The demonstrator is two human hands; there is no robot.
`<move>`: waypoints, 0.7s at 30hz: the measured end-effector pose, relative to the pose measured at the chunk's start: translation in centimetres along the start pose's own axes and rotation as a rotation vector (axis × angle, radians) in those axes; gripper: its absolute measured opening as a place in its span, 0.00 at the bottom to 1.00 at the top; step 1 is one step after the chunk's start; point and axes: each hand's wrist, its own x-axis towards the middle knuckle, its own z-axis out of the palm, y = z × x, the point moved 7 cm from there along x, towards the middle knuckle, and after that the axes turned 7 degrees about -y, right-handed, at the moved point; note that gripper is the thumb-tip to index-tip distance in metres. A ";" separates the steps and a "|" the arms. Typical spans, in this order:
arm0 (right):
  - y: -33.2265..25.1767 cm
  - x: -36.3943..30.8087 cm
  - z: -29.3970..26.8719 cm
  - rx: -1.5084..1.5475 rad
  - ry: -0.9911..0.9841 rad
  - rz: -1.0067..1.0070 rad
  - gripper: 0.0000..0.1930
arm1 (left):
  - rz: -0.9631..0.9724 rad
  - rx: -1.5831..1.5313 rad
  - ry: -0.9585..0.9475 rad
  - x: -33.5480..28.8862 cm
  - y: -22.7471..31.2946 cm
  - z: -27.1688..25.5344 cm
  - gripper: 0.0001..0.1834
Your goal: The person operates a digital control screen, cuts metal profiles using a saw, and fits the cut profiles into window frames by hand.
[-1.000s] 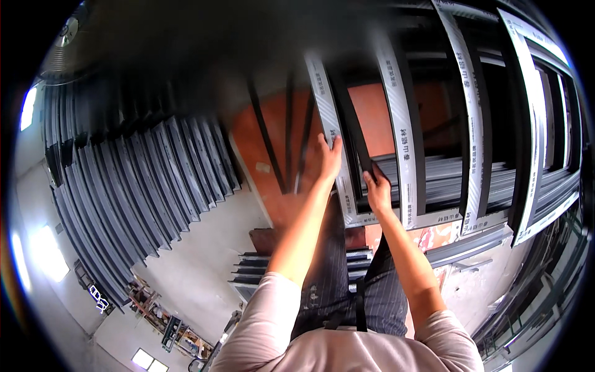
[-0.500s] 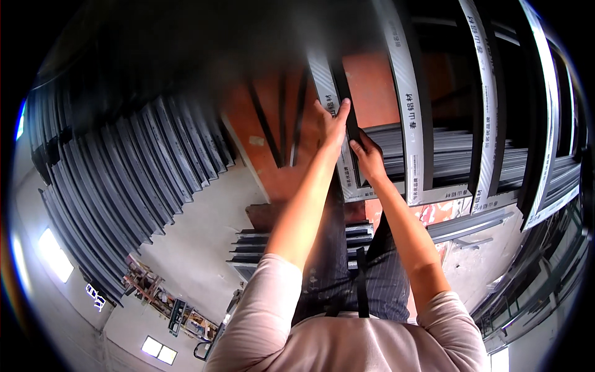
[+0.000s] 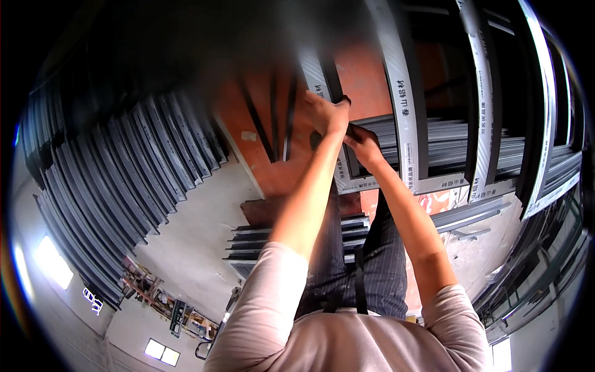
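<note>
A dark metal frame (image 3: 326,73) with white, patterned protective film on its face stands in front of me. My left hand (image 3: 330,116) lies across its left upright, thumb on one side and fingers on the other, gripping it. Just below and to the right, my right hand (image 3: 365,149) is closed round the inner edge of the same upright, close to the lower corner. Its fingertips are partly hidden behind the dark profile. Both forearms reach forward, the hands close together.
More film-covered frame uprights (image 3: 406,102) stand to the right. Long dark profiles (image 3: 118,167) are stacked on the left. Several dark bars (image 3: 274,118) rest on an orange-red board (image 3: 248,137). Grey profiles (image 3: 471,214) lie at lower right, and another stack (image 3: 248,242) sits by my legs.
My left hand has turned and closed more round the upright, its thumb folding in. My right hand has shifted slightly left and up, nearer the left. The view has moved a little.
</note>
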 end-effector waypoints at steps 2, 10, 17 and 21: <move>0.1 0.0 -0.3 -0.005 0.016 0.004 0.13 | 0.044 0.007 0.019 -0.1 0.3 0.1 0.44; 2.4 0.7 -0.6 0.251 -0.066 0.204 0.23 | 0.112 0.013 0.031 0.1 0.5 0.5 0.41; 2.4 -2.5 0.7 0.308 -0.092 0.234 0.25 | 0.013 0.094 -0.013 0.2 0.2 -0.1 0.40; 3.0 -3.1 0.3 0.195 -0.115 0.238 0.24 | 0.096 0.106 0.082 0.2 0.4 -0.2 0.43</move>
